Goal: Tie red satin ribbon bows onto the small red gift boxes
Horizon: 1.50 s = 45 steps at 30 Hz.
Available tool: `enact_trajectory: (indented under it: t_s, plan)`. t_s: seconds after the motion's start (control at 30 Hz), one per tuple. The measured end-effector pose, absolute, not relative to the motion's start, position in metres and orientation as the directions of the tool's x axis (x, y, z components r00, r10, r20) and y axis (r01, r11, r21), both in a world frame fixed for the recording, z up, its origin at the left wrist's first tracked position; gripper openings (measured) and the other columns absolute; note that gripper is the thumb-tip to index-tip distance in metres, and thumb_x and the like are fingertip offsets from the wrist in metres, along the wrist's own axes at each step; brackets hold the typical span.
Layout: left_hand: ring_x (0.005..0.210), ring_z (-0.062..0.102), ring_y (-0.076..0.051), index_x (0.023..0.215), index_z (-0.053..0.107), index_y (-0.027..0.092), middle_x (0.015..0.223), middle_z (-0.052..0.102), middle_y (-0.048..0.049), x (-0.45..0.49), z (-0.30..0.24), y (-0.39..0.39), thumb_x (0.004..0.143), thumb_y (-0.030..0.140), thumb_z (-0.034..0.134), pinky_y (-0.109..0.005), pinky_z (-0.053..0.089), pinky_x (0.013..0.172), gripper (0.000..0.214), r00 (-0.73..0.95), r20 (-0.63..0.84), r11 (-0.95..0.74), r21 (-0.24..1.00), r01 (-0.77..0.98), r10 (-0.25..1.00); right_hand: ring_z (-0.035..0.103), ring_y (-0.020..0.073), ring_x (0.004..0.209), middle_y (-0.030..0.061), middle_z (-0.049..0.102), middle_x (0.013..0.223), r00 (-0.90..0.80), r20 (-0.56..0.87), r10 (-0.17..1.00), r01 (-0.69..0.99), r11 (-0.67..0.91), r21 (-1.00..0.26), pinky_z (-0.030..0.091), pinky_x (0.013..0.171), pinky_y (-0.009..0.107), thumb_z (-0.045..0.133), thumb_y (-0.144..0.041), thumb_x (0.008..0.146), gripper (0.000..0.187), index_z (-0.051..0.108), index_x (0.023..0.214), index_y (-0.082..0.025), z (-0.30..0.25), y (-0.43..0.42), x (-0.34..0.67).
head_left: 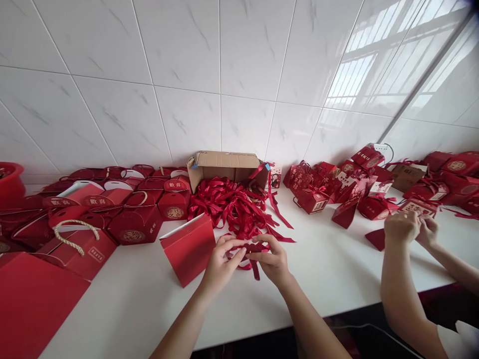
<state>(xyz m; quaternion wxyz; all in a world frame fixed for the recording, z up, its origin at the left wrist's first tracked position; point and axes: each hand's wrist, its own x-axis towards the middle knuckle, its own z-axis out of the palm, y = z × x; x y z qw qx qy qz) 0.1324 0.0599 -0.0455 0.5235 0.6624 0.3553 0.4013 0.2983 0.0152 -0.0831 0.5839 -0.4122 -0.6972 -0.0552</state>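
My left hand and my right hand meet over the white counter, both pinching a short red ribbon whose ends hang between them. Just behind my hands lies a heap of red ribbons. A folded red box stands tilted just left of my left hand. An open cardboard carton lies against the tiled wall, ribbons spilling from it.
Many red gift boxes with rope handles crowd the left side. More red boxes pile up at the right. Another person's two hands work on a red box at the right. A red basin sits far left.
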Motion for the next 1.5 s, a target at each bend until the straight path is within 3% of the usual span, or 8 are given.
enact_trajectory:
  t_s: [0.13,0.27,0.47,0.67,1.07,1.23,1.37,1.5]
  plan:
    - [0.11,0.057,-0.027,0.079,0.074,0.018,0.117,0.057,-0.0098,0.134,-0.048,0.065,0.07,0.039,0.074,-0.034,0.048,0.09,0.023,0.356,0.112,-0.119,0.993,-0.004,0.928,0.065,0.0197,0.098,0.0051,0.062,0.103,0.009,0.789,0.614,0.634,0.607,-0.48,0.059,0.076,0.034,0.054,-0.015,0.09,0.032,0.077,0.077,-0.033,-0.091,0.013,0.306]
    - [0.094,0.062,-0.022,0.085,0.066,0.018,0.104,0.063,-0.0081,0.127,-0.045,0.066,0.075,0.041,0.07,-0.034,0.048,0.085,0.026,0.317,0.023,0.013,0.994,-0.11,0.948,0.067,0.0208,0.092,0.0075,0.065,0.1,0.128,0.716,0.686,0.686,0.46,-0.563,0.058,0.072,0.036,0.047,-0.014,0.091,0.034,0.074,0.073,-0.026,-0.1,0.017,0.323]
    - [0.075,0.06,-0.016,0.085,0.058,0.017,0.087,0.063,-0.0047,0.114,-0.035,0.059,0.077,0.039,0.065,-0.033,0.051,0.074,0.024,0.365,-0.039,0.132,0.964,-0.232,0.93,0.047,0.0381,0.124,0.0185,0.052,0.13,0.429,0.603,0.673,0.7,0.173,-0.692,0.039,0.095,0.068,0.05,-0.019,0.088,0.023,0.069,0.101,-0.02,-0.088,0.017,0.33]
    - [0.078,0.058,-0.016,0.081,0.062,0.017,0.081,0.063,-0.002,0.108,-0.026,0.041,0.077,0.035,0.071,-0.028,0.048,0.075,0.021,0.405,-0.01,0.09,0.98,-0.178,0.914,0.066,0.0232,0.099,0.0093,0.068,0.106,0.129,0.305,0.944,0.164,0.283,-0.945,0.054,0.086,0.039,0.057,-0.037,0.091,0.026,0.066,0.112,-0.023,-0.045,-0.008,0.286]
    - [0.082,0.064,-0.019,0.086,0.065,0.019,0.082,0.066,-0.004,0.093,-0.032,0.033,0.082,0.035,0.065,-0.029,0.052,0.078,0.016,0.38,0.183,-0.177,0.983,-0.051,0.907,0.059,0.0129,0.071,0.0008,0.065,0.076,0.007,0.127,0.992,-0.269,0.124,-0.955,0.051,0.071,0.027,0.071,-0.037,0.082,0.018,0.069,0.087,-0.02,-0.043,-0.015,0.248]
    - [0.076,0.059,-0.016,0.082,0.057,0.021,0.079,0.059,-0.0001,0.09,-0.04,0.03,0.082,0.031,0.066,-0.026,0.049,0.074,0.013,0.2,0.299,-0.311,0.95,0.03,0.933,0.054,0.0117,0.065,0.0007,0.062,0.071,0.163,0.092,0.982,-0.313,0.14,-0.939,0.048,0.065,0.025,0.071,-0.038,0.081,0.02,0.068,0.08,-0.018,-0.049,-0.012,0.236]
    - [0.068,0.053,-0.015,0.077,0.057,0.021,0.071,0.056,0.0008,0.087,-0.04,0.023,0.087,0.031,0.058,-0.026,0.044,0.069,0.015,0.333,0.331,-0.39,0.912,0.128,0.883,0.057,0.0145,0.068,0.0022,0.063,0.074,0.333,0.21,0.919,-0.152,0.272,-0.95,0.05,0.065,0.027,0.067,-0.041,0.084,0.021,0.066,0.082,-0.02,-0.053,-0.014,0.224]
    - [0.069,0.053,-0.015,0.079,0.057,0.02,0.072,0.057,-0.0001,0.086,-0.041,0.021,0.087,0.034,0.06,-0.026,0.044,0.067,0.016,0.374,0.279,-0.323,0.945,0.057,0.884,0.061,0.0161,0.072,0.0034,0.061,0.08,0.314,0.339,0.887,-0.06,0.375,-0.925,0.051,0.065,0.028,0.064,-0.038,0.087,0.018,0.066,0.085,-0.021,-0.054,-0.022,0.213]
